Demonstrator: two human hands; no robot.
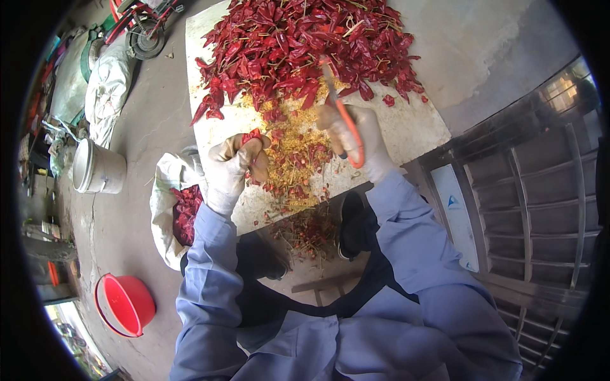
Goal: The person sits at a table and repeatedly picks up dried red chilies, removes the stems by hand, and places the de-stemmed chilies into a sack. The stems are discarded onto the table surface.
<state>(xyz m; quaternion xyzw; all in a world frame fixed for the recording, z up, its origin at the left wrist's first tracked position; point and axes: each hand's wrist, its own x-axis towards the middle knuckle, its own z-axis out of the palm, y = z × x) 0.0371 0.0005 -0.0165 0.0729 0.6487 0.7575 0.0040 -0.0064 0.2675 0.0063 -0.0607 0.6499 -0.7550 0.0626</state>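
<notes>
My gloved left hand (235,162) grips a red dried chilli pepper (251,137) over the left part of a pale board (406,130). My gloved right hand (356,136) is closed round orange-handled scissors (346,117), their blades pointing up toward a large heap of red dried peppers (298,38) at the board's far end. Yellow seeds (302,127) and cut bits of pepper and stem lie between and below my hands.
A white sack of red peppers (166,222) stands left of the board, with a white bucket (101,171) and red bucket (127,305) beyond. Stem scraps (305,235) lie below the board. A metal grille (527,203) is right; bundled sacks (101,95) and a wheeled vehicle (143,38) upper left.
</notes>
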